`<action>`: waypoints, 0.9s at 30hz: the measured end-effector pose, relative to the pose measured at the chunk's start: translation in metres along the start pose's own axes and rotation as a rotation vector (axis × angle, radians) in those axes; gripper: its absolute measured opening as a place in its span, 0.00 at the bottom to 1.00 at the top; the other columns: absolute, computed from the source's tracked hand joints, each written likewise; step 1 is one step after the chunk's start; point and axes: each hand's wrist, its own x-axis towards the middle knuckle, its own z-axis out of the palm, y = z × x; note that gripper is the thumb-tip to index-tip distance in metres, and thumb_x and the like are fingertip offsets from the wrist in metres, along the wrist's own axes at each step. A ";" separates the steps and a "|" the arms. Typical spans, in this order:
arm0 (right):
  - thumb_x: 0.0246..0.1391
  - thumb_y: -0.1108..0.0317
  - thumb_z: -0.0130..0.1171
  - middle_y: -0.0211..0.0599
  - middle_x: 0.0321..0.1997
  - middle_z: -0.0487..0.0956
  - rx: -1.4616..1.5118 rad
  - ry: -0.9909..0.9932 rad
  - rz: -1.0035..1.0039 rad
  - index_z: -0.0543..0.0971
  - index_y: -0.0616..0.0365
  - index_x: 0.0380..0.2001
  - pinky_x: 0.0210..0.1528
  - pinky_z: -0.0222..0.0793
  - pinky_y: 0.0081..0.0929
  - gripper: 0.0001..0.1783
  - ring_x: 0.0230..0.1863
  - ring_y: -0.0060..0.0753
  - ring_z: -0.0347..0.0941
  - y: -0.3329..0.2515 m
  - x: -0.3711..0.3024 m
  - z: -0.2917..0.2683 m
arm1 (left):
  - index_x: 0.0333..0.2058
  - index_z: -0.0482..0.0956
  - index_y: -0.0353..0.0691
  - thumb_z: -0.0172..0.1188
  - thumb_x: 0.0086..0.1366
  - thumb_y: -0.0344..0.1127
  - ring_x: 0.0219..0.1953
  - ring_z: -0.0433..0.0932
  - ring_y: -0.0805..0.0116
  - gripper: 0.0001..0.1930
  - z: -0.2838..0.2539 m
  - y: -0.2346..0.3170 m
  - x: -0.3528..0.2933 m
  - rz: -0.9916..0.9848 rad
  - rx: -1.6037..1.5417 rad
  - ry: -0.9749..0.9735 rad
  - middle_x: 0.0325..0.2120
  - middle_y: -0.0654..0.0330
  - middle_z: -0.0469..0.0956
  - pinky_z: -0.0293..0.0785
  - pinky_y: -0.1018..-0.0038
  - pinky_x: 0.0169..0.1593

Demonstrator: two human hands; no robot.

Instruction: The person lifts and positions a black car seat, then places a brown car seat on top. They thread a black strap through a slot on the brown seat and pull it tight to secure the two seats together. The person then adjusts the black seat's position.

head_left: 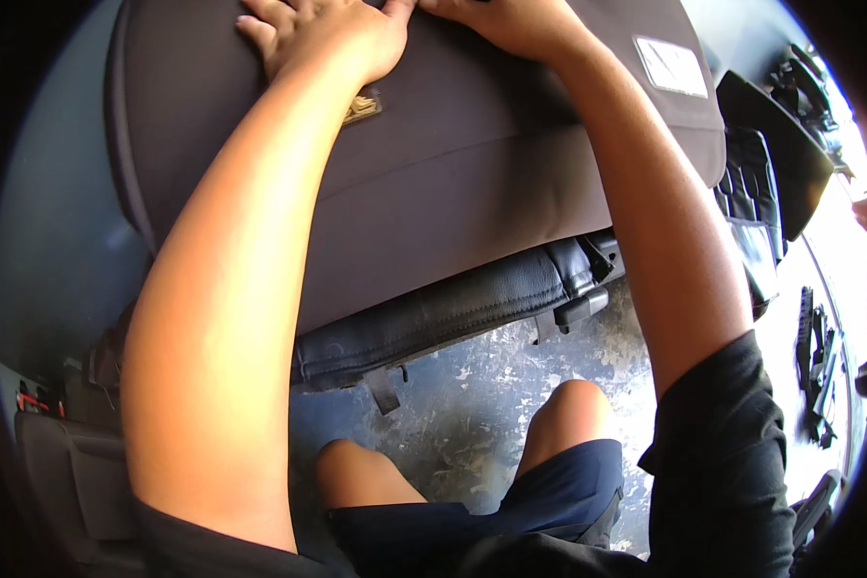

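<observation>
A large dark brown padded cover (453, 173), which looks like a car seat piece, lies in front of me. My left hand (337, 34) rests on its far part with the fingers spread. My right hand (520, 27) also lies on the cover, its thumb side stretched toward the left hand; the top edge of the picture cuts off its other fingers. Both thumbs come close together. Partly behind my left forearm is a small clear packet with gold-coloured pieces (363, 106). A white label (671, 66) sits at the cover's right side.
Below the cover is a black leather-like padded piece (453, 313) with stitching and hanging straps. The floor (453, 414) is grey and worn. Black seat parts (749, 183) stand at the right, with dark scraps (817, 366) beyond. A dark seat-like piece (72, 472) is at lower left.
</observation>
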 end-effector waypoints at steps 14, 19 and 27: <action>0.54 0.80 0.60 0.43 0.32 0.80 1.027 0.053 0.282 0.81 0.68 0.38 0.37 0.75 0.34 0.07 0.33 0.43 0.78 -0.160 -0.272 -0.060 | 0.76 0.37 0.34 0.34 0.78 0.64 0.80 0.31 0.44 0.44 0.040 0.034 0.034 -0.082 0.190 -0.094 0.78 0.42 0.34 0.28 0.50 0.79; 0.48 0.78 0.68 0.42 0.36 0.78 0.747 -0.182 0.510 0.83 0.63 0.41 0.39 0.73 0.36 0.14 0.38 0.45 0.75 -0.193 -0.329 -0.006 | 0.77 0.40 0.38 0.36 0.77 0.66 0.80 0.29 0.44 0.44 0.056 0.031 0.043 -0.087 0.179 -0.043 0.78 0.41 0.34 0.26 0.49 0.78; 0.49 0.51 0.70 0.49 0.66 0.74 0.307 0.054 0.192 0.80 0.54 0.58 0.68 0.58 0.62 0.34 0.66 0.59 0.66 -0.130 -0.196 -0.071 | 0.76 0.45 0.37 0.38 0.73 0.72 0.78 0.34 0.35 0.49 0.071 0.005 0.063 0.046 0.155 0.044 0.77 0.37 0.39 0.29 0.40 0.76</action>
